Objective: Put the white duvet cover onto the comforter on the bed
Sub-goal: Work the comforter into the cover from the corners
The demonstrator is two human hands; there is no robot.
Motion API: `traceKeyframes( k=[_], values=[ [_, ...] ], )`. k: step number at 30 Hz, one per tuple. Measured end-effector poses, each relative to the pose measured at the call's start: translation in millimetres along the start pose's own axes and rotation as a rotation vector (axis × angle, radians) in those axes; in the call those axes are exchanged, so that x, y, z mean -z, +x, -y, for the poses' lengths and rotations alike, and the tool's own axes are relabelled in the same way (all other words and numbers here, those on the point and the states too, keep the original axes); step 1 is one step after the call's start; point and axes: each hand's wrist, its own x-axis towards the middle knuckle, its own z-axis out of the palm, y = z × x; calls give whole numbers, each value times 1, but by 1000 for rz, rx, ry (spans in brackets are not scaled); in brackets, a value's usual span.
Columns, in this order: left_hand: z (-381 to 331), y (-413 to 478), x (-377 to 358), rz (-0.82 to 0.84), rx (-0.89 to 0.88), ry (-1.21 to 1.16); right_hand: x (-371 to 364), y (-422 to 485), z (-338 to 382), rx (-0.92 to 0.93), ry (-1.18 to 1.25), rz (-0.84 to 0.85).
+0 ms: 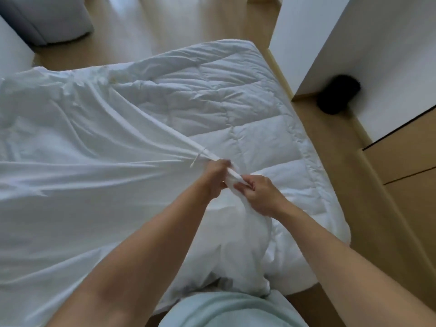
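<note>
The white duvet cover (70, 180) lies smooth over the left part of the bed, its hemmed edge pulled taut in a diagonal line toward the middle. A short tie string (197, 159) hangs from that edge. The quilted white comforter (224, 100) is bare on the right part of the bed and bunched up near my body. My left hand (215, 179) is closed on the cover's edge. Right beside it, my right hand (260, 193) pinches the same bunched white fabric. Whether comforter fabric is also in the grip cannot be told.
Wooden floor (342, 166) runs along the bed's right side. A white cabinet (342, 38) and wooden drawer fronts (405, 166) stand to the right, with a black object (337, 94) at the cabinet's foot. A grey cushion or seat (47, 17) lies on the floor far left.
</note>
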Motion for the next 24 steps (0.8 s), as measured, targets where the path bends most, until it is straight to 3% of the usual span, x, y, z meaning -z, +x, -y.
traceKeyframes(
  k=[2, 4, 6, 9, 11, 17, 24],
  values=[
    [-14, 6, -29, 152, -65, -56, 16, -4, -14, -116, 54, -303],
    [-20, -5, -53, 382, -21, 41, 28, -10, -32, -286, 85, -564],
    [-15, -18, -65, 482, 53, 226, 36, -11, -49, -463, 73, -673],
    [-3, -31, -56, 392, 21, 438, 45, -19, -63, -615, 205, -682],
    [7, -38, -38, 266, -87, 510, 52, -30, -69, -575, 325, -736],
    [47, -83, 5, 40, -174, 327, 62, -101, -90, -409, 760, -814],
    [65, -119, -87, -21, -422, 290, 107, -171, -137, -358, 923, -746]
  ],
)
